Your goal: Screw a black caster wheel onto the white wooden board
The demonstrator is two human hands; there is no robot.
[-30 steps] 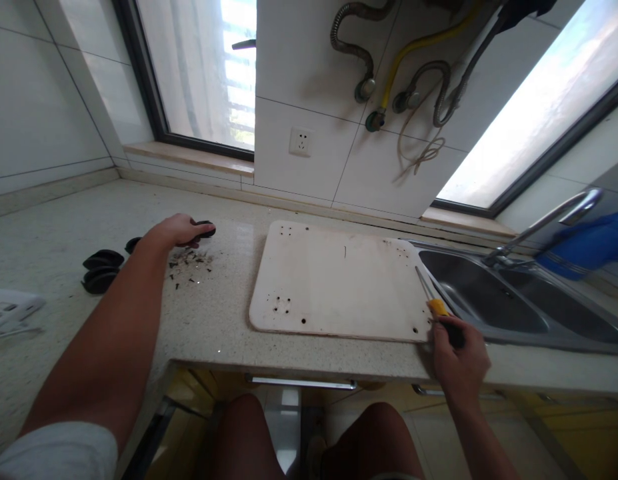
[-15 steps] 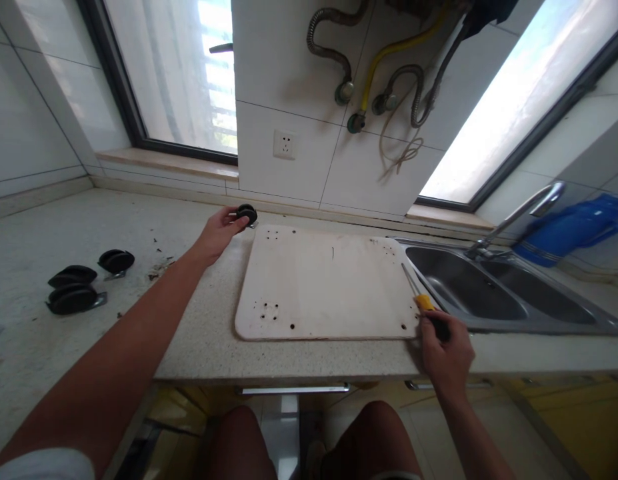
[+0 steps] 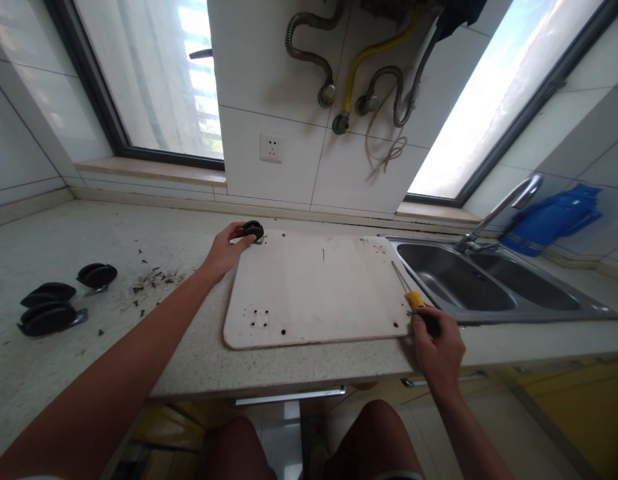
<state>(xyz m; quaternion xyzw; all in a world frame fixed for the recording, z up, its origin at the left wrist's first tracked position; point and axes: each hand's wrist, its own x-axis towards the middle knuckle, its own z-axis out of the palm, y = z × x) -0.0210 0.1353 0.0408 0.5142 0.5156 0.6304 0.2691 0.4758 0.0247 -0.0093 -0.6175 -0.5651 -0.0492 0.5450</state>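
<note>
A white board [image 3: 319, 287] with rounded corners and groups of screw holes lies flat on the counter. At its far left corner, my left hand [image 3: 227, 250] grips a black caster wheel [image 3: 253, 231] with a metal plate at its base. Whether that plate touches the board I cannot tell. By the board's near right corner, my right hand [image 3: 439, 340] is closed round a screwdriver [image 3: 413, 297] with a yellow and black handle, its shaft pointing away over the board. More black casters [image 3: 47, 319] rest on the counter at the left, one a little apart [image 3: 97, 275].
Scattered screws and dark debris [image 3: 156, 283] lie between the casters and the board. On the right is a double steel sink [image 3: 453, 277] with a faucet [image 3: 503, 207] and a blue thermos [image 3: 551, 220] behind. Pipes [image 3: 359, 67] and a socket [image 3: 271, 148] are on the wall.
My left hand has brought the caster from just beyond the board onto its far left corner. The view has shifted slightly; the right hand still holds the screwdriver in about the same place.
</note>
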